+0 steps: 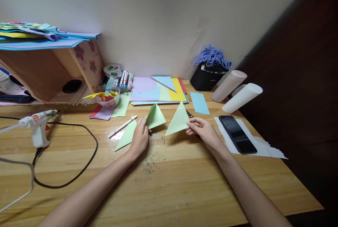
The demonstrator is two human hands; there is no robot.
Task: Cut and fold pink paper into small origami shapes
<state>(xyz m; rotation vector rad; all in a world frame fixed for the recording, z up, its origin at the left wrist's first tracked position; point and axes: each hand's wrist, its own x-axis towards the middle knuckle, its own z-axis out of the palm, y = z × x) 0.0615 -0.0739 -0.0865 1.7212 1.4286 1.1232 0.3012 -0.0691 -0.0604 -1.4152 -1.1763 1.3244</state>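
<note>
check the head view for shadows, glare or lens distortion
Head view: soft shadow below the right hand; faint banded reflections on the phone; deep gloom at far right; the nearer white roll leans outward, likely wide-lens stretch.

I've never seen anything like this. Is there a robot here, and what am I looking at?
There is no robot, only a person working bare-handed. The single picture comes from a camera worn on that person's head, looking forward and down. The left hand holds a folded green paper; the right hand holds a green triangle. On the table are a glue gun at left, a phone at right, and coloured sheets at the back.
</note>
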